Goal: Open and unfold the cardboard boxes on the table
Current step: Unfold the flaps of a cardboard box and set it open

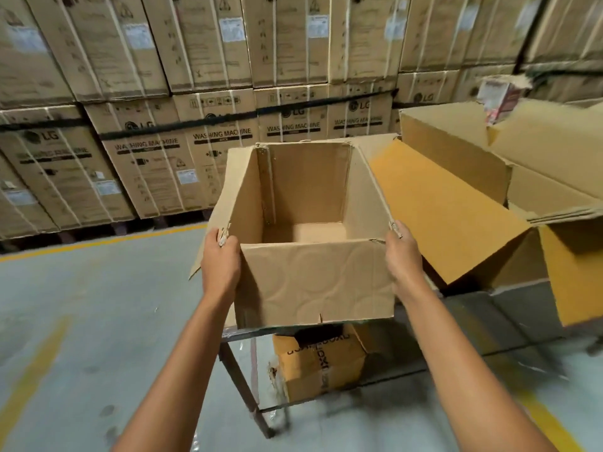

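Both hands are on the cardboard box (313,282) at the left end of the table (522,308). The left hand (220,265) curls round the near-left corner, and the right hand (403,256) grips the near-right corner, fingers wrapped over the edge.

The box is wide open at the top, and we're looking straight down into it. It's plain brown inside, with the bottom flaps closed across the floor. A stapled seam strip runs up the far-left inner corner. The near flap hangs down the front, covered in faint round dents pressed into the card. The left flap droops outward past the left hand. Both near corners are ragged, with pale torn scraps right at the fingertips. Whether the base sits on the table or is lifted a touch, I can't tell from this angle.

Just beside its right wall, a broad orange-faced panel (440,207) slopes away. More opened boxes (456,151) crowd the table behind it.

Under the table sits a battered yellow box (319,363) with black lettering. Across the back stand stacked washing machine cartons (222,141) on a grey floor (98,321) with yellow lines.
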The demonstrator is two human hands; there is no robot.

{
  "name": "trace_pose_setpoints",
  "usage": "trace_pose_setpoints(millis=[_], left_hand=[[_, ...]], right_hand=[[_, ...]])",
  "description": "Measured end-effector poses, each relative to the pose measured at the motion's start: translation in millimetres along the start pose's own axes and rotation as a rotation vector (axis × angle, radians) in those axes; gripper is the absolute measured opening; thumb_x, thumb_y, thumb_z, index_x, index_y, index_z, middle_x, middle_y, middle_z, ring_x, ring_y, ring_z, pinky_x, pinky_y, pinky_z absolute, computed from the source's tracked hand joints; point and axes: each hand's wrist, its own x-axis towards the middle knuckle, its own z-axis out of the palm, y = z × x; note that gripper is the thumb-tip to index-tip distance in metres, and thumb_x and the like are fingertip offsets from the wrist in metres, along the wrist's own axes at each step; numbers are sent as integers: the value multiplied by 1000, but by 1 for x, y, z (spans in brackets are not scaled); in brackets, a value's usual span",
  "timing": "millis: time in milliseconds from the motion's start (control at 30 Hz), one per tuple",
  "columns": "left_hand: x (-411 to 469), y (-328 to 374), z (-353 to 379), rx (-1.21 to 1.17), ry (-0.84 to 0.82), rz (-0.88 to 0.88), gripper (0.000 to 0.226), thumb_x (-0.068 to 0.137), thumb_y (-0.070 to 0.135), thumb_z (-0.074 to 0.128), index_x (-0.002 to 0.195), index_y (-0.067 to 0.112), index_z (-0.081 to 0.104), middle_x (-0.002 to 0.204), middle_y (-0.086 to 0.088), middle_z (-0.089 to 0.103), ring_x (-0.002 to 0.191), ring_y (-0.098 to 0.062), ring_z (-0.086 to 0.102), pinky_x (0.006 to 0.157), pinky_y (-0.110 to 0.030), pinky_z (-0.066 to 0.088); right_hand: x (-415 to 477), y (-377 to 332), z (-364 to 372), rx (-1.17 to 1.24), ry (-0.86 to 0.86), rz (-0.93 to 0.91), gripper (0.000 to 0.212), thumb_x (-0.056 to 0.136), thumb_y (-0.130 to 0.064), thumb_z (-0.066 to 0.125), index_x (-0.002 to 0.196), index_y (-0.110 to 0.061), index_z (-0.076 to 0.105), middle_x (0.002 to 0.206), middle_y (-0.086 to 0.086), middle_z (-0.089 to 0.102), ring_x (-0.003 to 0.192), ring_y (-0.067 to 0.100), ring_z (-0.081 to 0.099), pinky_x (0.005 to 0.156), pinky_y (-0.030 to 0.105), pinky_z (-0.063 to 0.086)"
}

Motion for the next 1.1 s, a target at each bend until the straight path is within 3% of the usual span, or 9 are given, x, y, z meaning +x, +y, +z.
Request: trace_pose_setpoints(millis=[133,267,433,533,633,700,867,1033,1100], left_hand=[[-12,4,-12,-11,-152,1,22,83,22,43,92,38,55,104,-4,65,102,-29,60,91,-46,48],[-37,-5,-20,-58,-163,26,55,78,28,44,133,25,53,128,-6,62,117,-29,57,103,-50,46],[-82,-11,-32,-177,-21,116,48,86,13,51,134,14,55,129,-10,62,117,-28,58,101,-47,49],[-101,-2,-38,-237,42,144,51,89,6,54,139,15,55,136,-4,59,122,-20,55,100,-28,48],[-117,18,-43,-300,95,205,53,90,0,54,141,11,52,134,-2,57,118,-14,54,79,3,39],[-126,33,-45,-338,124,265,53,88,-3,54,139,8,53,132,-6,59,115,-14,54,74,6,38],[-173,85,-42,-404,193,410,54,86,-8,52,139,4,52,137,-11,56,126,-21,52,85,5,36],[-216,129,-30,-458,174,526,57,82,-1,52,138,8,52,135,-12,57,124,-25,54,107,-30,43],[-235,150,-20,-479,153,568,58,81,-1,52,138,7,50,135,-12,56,124,-25,54,109,-35,42]], right_hand=[[-24,24,-12,61,76,90,69,81,-58,42,148,-43,37,141,-4,57,122,24,60,100,51,51],[-81,28,-28,90,198,111,57,94,-43,48,150,-38,40,140,2,57,123,26,58,102,53,51],[-140,27,-40,228,218,56,47,105,-13,46,150,-26,44,128,5,62,110,22,63,93,46,57],[-158,22,-51,285,226,28,50,104,-8,45,151,-23,42,133,5,59,114,21,61,98,45,55],[-162,12,-70,339,193,-16,52,103,-7,48,152,-23,41,141,3,55,122,23,58,102,48,52],[-166,2,-84,356,171,-64,54,102,-8,50,152,-25,41,143,1,54,124,23,58,101,50,52],[-179,-37,-147,393,165,-222,56,99,-8,53,150,-29,43,146,-6,53,132,18,53,105,47,50],[-191,-61,-217,454,187,-359,58,99,-1,49,152,-23,41,153,-5,46,136,15,47,114,43,42],[-192,-67,-246,470,202,-405,58,99,-1,50,152,-23,41,154,-4,45,138,15,46,115,44,40]])
